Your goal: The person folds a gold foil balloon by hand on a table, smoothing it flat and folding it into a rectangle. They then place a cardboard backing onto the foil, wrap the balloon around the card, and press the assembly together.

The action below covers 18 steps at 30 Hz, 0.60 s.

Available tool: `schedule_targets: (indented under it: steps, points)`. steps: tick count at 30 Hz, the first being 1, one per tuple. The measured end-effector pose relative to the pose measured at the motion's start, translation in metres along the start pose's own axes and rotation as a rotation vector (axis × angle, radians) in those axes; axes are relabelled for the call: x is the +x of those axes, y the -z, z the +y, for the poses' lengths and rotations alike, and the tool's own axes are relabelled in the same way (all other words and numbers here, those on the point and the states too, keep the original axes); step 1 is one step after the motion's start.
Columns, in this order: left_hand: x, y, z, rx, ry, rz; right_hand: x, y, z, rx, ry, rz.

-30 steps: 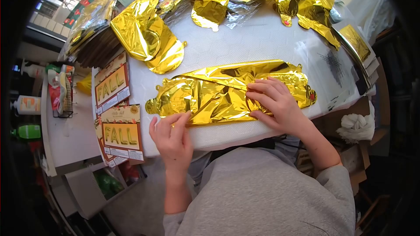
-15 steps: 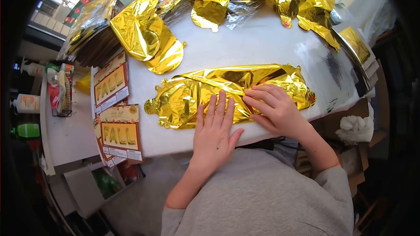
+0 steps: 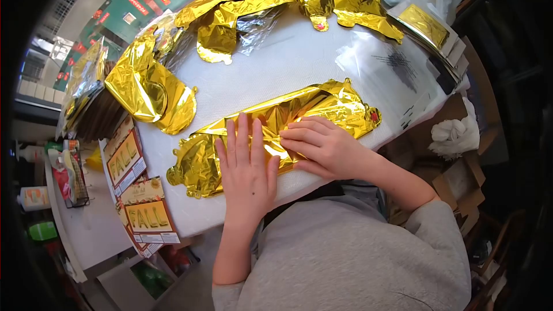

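Note:
A flat, folded gold foil piece (image 3: pixel 207 158) lies across the white padded table (image 3: pixel 276 63) in front of me. My left hand (image 3: pixel 247 167) rests palm down on its left-middle part, with the fingers stretched out and a little apart. Just to the right, my right hand (image 3: pixel 325 147) lies over the foil near its front edge, fingers bent and close together. The fingertips touch the foil; whether they pinch an edge of it cannot be made out. A round red mark shows at the foil's right end.
More gold foil pieces (image 3: pixel 152 89) lie at the back left and along the back (image 3: pixel 247 0). Cards marked FALL (image 3: pixel 147 213) lie at the left edge. Flat packs (image 3: pixel 426 26) sit at the back right. A wire basket (image 3: pixel 72 178) stands on a side shelf.
The camera view has turned and shifted, so the table and foil appear tilted and further left. Both hands stay on the foil, my left hand slightly higher on it.

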State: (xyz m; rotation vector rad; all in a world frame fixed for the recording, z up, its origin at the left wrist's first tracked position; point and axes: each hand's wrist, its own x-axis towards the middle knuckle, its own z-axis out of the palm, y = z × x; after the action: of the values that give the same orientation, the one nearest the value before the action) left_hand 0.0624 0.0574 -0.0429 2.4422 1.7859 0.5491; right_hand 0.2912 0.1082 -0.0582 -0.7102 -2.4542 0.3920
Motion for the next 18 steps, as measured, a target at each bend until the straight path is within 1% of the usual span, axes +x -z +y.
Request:
schedule_targets:
  steps: [1,3,4,7,9,11,13,14,16,18]
  points:
    - [0.001,-0.004,-0.004,0.002,0.002,0.001,0.000,0.000,0.000,0.001,0.003,0.000]
    - [0.002,-0.010,-0.012,0.040,0.045,-0.096,-0.001,0.000,0.001,0.008,-0.020,-0.006]
    - [0.002,-0.013,-0.013,-0.023,0.062,-0.095,-0.001,0.001,0.001,0.011,-0.017,-0.006]
    - [0.001,-0.014,-0.014,-0.006,0.050,-0.084,0.005,0.007,-0.001,0.045,-0.060,-0.019]
    - [0.001,-0.016,-0.013,0.005,0.055,-0.079,0.018,0.015,-0.002,-0.036,-0.104,0.000]
    - [0.000,-0.018,-0.014,0.017,0.051,-0.070,0.030,0.011,0.003,-0.067,-0.100,-0.025]
    - [0.000,-0.020,-0.015,0.046,0.054,-0.077,0.035,0.000,0.011,-0.220,-0.114,-0.088]
    - [0.001,-0.019,-0.015,0.045,0.049,-0.075,0.035,-0.004,0.016,-0.223,-0.116,-0.085]
    - [0.001,-0.019,-0.015,0.044,0.044,-0.071,0.034,-0.010,0.024,-0.237,-0.152,-0.186]
    - [0.001,-0.018,-0.015,0.038,0.046,-0.074,0.032,-0.012,0.029,-0.245,-0.180,-0.175]
